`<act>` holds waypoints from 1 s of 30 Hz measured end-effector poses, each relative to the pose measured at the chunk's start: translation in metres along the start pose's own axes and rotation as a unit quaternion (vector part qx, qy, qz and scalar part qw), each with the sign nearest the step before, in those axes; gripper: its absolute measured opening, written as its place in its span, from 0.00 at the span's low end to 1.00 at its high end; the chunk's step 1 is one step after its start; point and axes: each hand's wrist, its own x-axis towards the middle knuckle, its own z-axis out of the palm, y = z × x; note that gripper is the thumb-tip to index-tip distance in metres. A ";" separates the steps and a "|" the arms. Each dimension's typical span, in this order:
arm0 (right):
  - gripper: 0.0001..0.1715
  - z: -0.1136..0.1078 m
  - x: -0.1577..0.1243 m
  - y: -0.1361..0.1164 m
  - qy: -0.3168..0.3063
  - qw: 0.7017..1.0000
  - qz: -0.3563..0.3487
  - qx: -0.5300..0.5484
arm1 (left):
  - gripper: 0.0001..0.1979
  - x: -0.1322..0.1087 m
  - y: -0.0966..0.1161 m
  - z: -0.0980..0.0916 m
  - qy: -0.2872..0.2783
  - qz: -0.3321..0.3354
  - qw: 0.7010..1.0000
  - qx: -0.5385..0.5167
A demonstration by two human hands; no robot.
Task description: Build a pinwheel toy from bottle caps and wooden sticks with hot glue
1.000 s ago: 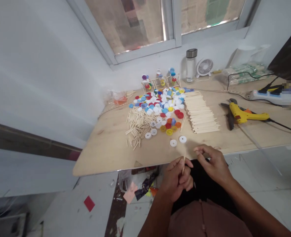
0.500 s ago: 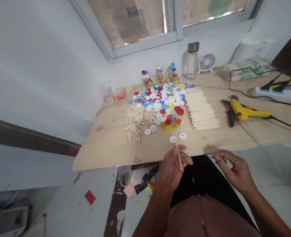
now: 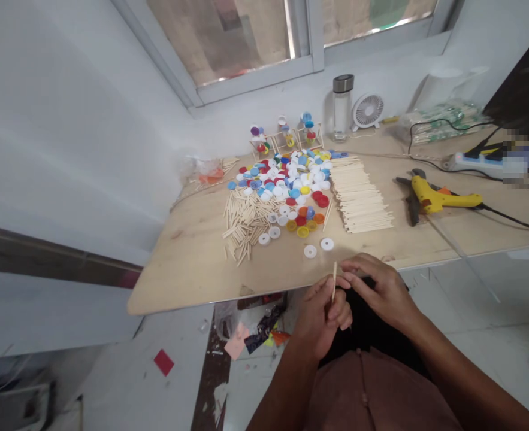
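Note:
My left hand is closed round a thin wooden stick, held upright just off the near edge of the wooden table. My right hand is right beside it, its fingertips pinching at the stick near the top. Two white bottle caps lie on the table just beyond my hands. Behind them are a heap of coloured bottle caps, a pile of short cut sticks and a neat row of long sticks.
A yellow glue gun with its cable lies at the right beside dark pliers. A power strip, small fan, clear bottle and small stick-and-cap models stand at the back. Scraps litter the floor.
My right hand drew away to the right, then came back to the stick in my left hand. The left hand kept hold of the stick, tilting it upright again.

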 end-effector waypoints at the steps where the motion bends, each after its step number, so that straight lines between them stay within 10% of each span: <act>1: 0.12 0.002 0.001 0.001 -0.009 1.000 0.001 0.009 | 0.13 -0.001 -0.001 0.000 0.000 -0.001 1.000 0.002; 16: 0.14 0.003 0.007 0.003 -0.063 0.987 0.103 0.104 | 0.16 0.003 -0.003 -0.007 -0.046 -0.031 0.997 0.053; 30: 0.18 0.008 0.015 0.029 0.038 0.973 0.160 0.161 | 0.21 0.006 -0.006 -0.019 0.059 -0.010 0.962 0.268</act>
